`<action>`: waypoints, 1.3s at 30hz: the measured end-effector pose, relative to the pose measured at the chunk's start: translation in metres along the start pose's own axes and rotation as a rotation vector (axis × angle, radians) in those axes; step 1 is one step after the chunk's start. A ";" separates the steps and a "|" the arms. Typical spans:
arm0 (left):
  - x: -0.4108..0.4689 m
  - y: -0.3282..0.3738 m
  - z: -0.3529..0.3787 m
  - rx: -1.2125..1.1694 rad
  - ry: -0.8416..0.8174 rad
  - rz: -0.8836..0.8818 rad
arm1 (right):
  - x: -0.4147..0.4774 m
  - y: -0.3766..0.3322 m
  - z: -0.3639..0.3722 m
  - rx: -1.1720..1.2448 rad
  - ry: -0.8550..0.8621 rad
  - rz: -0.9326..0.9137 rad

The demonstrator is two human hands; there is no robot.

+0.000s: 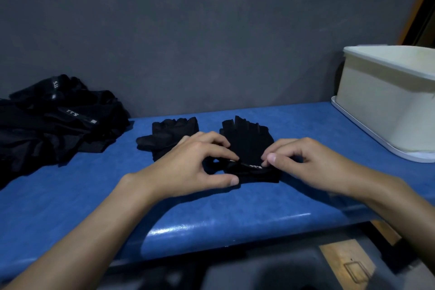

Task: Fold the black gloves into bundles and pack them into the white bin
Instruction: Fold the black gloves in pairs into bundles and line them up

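Observation:
Two black fingerless gloves lie flat side by side on the blue table [70,195]. My left hand [188,167] pinches the wrist strap of the right glove [247,141] from the left. From the right, my right hand [308,165] pinches the same strap at its small white lettering. The left glove [169,136] lies partly under my left hand's fingers, and I cannot tell if they touch it. The white bin [381,101] stands at the far right on a white lid or tray.
A heap of more black gloves [54,120] fills the table's left end against the grey wall [188,30]. The table's rounded front edge runs below my forearms. A wooden floor shows at the lower right.

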State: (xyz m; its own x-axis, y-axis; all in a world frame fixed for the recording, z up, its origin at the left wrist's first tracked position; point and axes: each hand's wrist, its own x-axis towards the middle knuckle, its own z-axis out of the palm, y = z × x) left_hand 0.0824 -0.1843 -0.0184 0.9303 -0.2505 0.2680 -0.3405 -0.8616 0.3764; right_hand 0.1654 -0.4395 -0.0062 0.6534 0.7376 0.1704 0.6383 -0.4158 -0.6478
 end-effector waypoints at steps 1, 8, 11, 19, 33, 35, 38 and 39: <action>0.000 0.000 0.000 -0.022 0.010 -0.006 | 0.001 0.000 0.001 0.006 0.024 -0.006; 0.013 0.002 0.002 -0.012 0.165 -0.113 | 0.022 0.005 0.012 0.010 0.226 0.016; 0.015 0.000 0.004 0.069 0.105 -0.145 | 0.027 0.008 0.016 -0.018 0.160 0.076; 0.010 0.000 0.012 0.259 -0.064 -0.157 | 0.025 0.005 0.014 -0.307 -0.172 0.214; 0.009 -0.001 0.007 0.289 -0.099 -0.164 | 0.023 0.006 0.009 -0.193 -0.063 0.176; 0.009 -0.002 0.005 0.288 -0.102 -0.169 | 0.024 0.007 0.007 -0.142 -0.015 0.176; 0.008 -0.004 0.002 0.301 -0.096 -0.166 | 0.024 0.009 0.006 -0.261 -0.105 0.215; 0.008 -0.005 0.001 0.295 -0.077 -0.157 | 0.024 0.011 0.007 -0.310 -0.133 0.221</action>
State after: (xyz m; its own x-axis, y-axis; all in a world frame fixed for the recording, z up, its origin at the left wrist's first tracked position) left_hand 0.0916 -0.1829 -0.0188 0.9797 -0.1274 0.1546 -0.1482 -0.9801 0.1318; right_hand 0.1851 -0.4226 -0.0141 0.7435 0.6661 -0.0588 0.5937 -0.6981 -0.4002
